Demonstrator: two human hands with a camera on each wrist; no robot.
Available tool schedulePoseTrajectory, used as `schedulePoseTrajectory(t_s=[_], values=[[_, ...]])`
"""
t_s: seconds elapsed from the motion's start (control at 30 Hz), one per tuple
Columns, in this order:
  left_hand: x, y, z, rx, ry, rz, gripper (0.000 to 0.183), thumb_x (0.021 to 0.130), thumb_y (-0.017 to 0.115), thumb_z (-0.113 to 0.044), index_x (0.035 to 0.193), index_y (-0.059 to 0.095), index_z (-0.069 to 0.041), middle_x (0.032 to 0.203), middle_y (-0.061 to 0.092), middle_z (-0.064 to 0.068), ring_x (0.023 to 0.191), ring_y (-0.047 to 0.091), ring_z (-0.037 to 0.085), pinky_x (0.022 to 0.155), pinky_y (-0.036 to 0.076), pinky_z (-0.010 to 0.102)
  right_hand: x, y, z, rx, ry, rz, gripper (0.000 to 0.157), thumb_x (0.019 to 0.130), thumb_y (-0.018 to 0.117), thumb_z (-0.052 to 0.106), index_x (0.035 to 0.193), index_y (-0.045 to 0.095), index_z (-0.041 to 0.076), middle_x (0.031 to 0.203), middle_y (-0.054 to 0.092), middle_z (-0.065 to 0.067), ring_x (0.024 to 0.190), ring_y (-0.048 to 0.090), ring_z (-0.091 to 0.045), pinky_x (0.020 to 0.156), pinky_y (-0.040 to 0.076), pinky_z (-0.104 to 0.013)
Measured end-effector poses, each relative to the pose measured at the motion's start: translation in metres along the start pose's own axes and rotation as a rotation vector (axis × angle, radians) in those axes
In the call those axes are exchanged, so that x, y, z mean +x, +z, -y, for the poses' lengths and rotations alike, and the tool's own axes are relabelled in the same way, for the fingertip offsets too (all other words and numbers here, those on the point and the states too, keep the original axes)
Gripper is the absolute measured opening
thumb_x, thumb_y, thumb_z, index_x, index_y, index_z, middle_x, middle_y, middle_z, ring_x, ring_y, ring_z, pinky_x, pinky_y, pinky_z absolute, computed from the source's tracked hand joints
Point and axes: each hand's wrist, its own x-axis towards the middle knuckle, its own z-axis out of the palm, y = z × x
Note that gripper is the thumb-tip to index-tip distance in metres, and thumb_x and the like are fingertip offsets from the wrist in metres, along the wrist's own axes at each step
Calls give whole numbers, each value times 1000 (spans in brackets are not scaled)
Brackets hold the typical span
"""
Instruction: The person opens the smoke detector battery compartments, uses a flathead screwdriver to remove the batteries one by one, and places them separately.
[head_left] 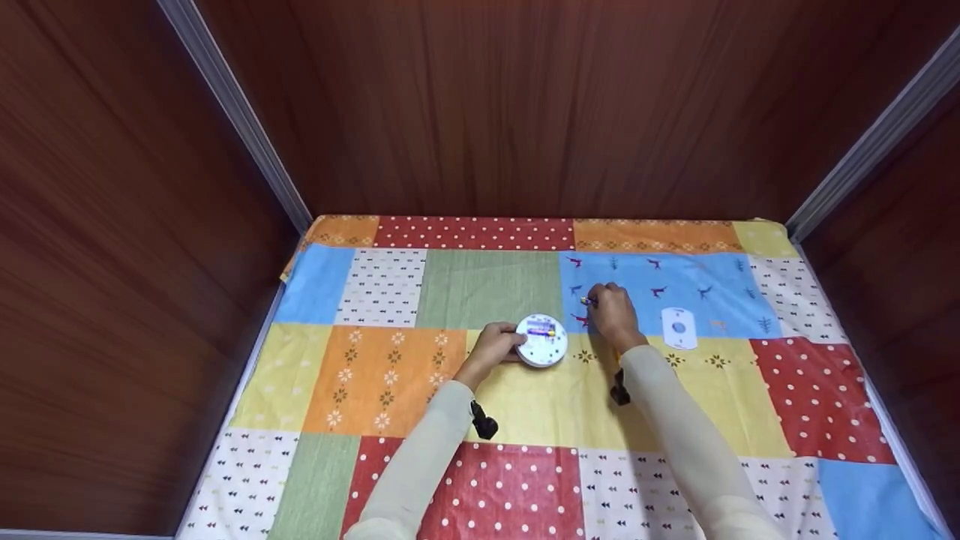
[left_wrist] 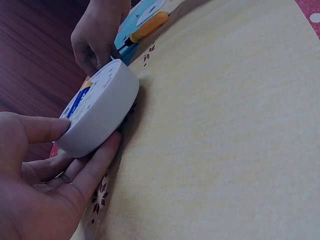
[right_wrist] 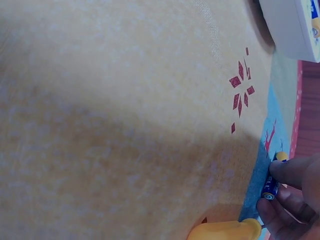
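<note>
My left hand [head_left: 495, 346] holds a round white battery-powered device [left_wrist: 102, 117] by its edge, thumb on the upper face and fingers beneath. A blue battery with a gold end [left_wrist: 80, 102] sits in the compartment on that face. To the right of the device, over the blue patch of the cloth, my right hand [head_left: 615, 316] pinches another blue-and-gold battery [right_wrist: 271, 184] between thumb and fingers. Close by the right hand lies a screwdriver with a yellow-orange handle [left_wrist: 150, 27], mostly hidden by the wrist in the head view.
A white plate with rounded ends and a grey round centre [head_left: 679, 337] lies to the right of the right hand. The patchwork tablecloth [head_left: 517, 487] covers the table. Dark wooden panels [head_left: 495, 112] stand behind and on both sides.
</note>
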Motion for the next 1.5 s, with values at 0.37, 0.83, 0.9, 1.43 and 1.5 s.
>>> schedulePoseTrajectory(t_s=[0.37,0.83,0.9,1.43,1.5], values=[[0,1,1,8,6,-5,39,98,64,-6,131,64,15,103,74,16,81,73,14,83,68,36,-3,-1,-2,5,-32,-13,20,101,69,4,117,72,-6,116,68,-28,113,63,-46,97,58,-57],[0,1,0,22,0,-8,38,99,65,-8,131,65,12,108,74,18,83,73,16,85,67,37,-2,-19,-3,55,-24,-10,25,101,66,2,124,71,-7,122,66,-29,116,62,-45,100,58,-57],[0,0,0,27,3,-5,38,99,65,-8,132,65,12,109,74,19,83,73,16,86,67,38,-3,-22,-3,57,-36,-15,25,101,66,2,124,71,-7,122,66,-28,116,63,-45,100,58,-57],[-1,0,0,21,12,4,39,99,64,-8,132,64,13,100,72,11,78,70,11,84,67,37,-7,-38,11,90,-105,-28,23,102,66,3,122,71,-6,118,68,-25,110,66,-42,96,58,-57],[-1,0,1,20,11,3,39,99,64,-7,132,64,13,101,72,12,78,71,12,83,67,36,-8,-40,15,89,-119,-35,23,101,67,2,122,71,-6,118,69,-26,111,67,-42,96,58,-57]])
